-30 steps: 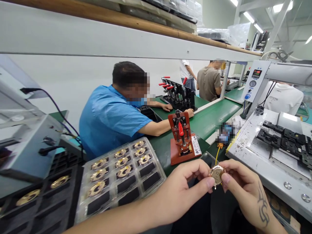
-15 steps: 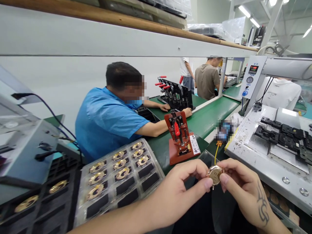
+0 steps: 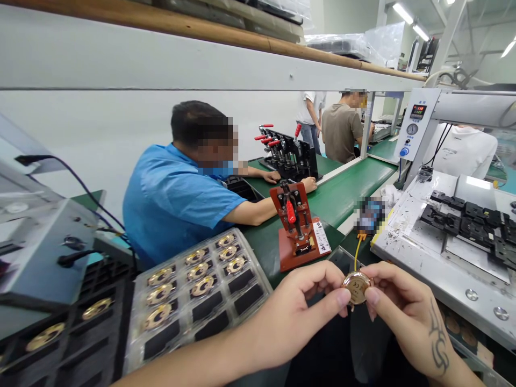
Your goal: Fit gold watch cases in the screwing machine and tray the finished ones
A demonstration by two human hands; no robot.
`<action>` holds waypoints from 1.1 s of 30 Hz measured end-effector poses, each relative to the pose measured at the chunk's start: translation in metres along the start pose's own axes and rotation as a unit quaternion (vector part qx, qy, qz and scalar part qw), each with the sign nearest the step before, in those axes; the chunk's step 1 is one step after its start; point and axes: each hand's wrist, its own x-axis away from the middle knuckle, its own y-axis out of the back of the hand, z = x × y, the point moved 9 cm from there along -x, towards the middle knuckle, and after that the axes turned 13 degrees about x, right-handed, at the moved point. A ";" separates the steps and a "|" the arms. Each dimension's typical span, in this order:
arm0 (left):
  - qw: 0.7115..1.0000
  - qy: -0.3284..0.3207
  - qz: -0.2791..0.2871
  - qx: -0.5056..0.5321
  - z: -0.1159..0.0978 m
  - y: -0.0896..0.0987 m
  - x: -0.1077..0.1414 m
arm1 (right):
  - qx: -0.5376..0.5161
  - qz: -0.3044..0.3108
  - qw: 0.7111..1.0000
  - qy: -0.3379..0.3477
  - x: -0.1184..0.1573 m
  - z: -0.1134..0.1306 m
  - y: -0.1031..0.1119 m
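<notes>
Between my two hands I see a round gold watch case (image 3: 357, 287), its engraved back turned toward me. My left hand (image 3: 310, 306) is closed on its left edge, thumb and fingers pinching the rim. On the opposite edge, the thumb and fingers of my right hand (image 3: 397, 306) pinch the rim as well. Left of my hands lies a clear plastic tray (image 3: 133, 328) with several gold ring-shaped watch parts (image 3: 201, 286) in its black-lined pockets. Just beyond my hands stands a red-brown clamp fixture (image 3: 296, 244) with a red handle.
A black tray (image 3: 80, 344) with gold rings lies far left, beside a grey machine box (image 3: 48, 258). A press machine (image 3: 455, 252) with black fixtures stands right. A phone (image 3: 368, 216) on a yellow cable lies near it. A co-worker in blue (image 3: 181, 199) sits ahead by red-handled clamps (image 3: 288, 153).
The watch case has tilted slightly in my fingers, and its back shows at a somewhat different angle. Both hands keep their pinch. The view has shifted a little.
</notes>
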 end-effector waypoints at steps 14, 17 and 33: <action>1.000 0.016 0.006 0.021 0.004 -0.001 -0.001 | 0.040 0.008 0.999 0.018 0.002 0.004 0.003; 1.000 0.019 0.006 0.023 0.005 0.000 -0.001 | 0.051 0.001 0.999 0.016 0.002 0.004 0.005; 1.000 0.013 -0.003 0.011 0.004 0.000 0.001 | 0.049 0.005 0.999 0.020 0.001 0.005 0.004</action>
